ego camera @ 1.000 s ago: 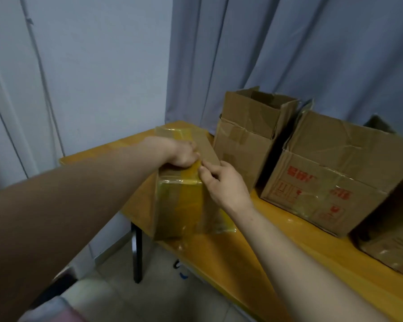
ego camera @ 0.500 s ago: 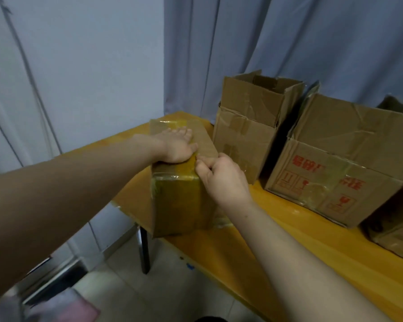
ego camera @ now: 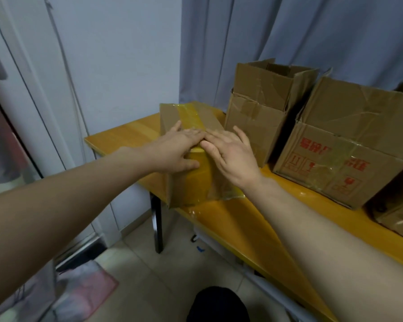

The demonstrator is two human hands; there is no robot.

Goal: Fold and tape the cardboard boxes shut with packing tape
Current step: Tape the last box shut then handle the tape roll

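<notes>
I saw the small box (ego camera: pixel 172 115) standing at the left end of the tabletop (ego camera: pixel 233 221), right at the front edge, its flaps closed. A strip of yellowish tape (ego camera: pixel 192 115) ran along the top and down over the front face. Both hands lay flat on the top near its front edge, fingers straight and holding nothing. The left hand (ego camera: pixel 176 151) pressed on the left side of the tape with its thumb hooked down over the front face. The right hand (ego camera: pixel 230 154) pressed on the right side. Their fingertips met over the tape. Loose clear film bunched at the foot of the small box, on the right. Just beside it, toward the back, an open box (ego camera: pixel 261 112) stood upright with its flaps raised. To the right of that sat a larger box with red print (ego camera: pixel 349 145), touching or nearly touching it. A fourth box (ego camera: pixel 400 217) showed partly at the right edge. A grey curtain (ego camera: pixel 289 43) hung behind the tabletop.
</notes>
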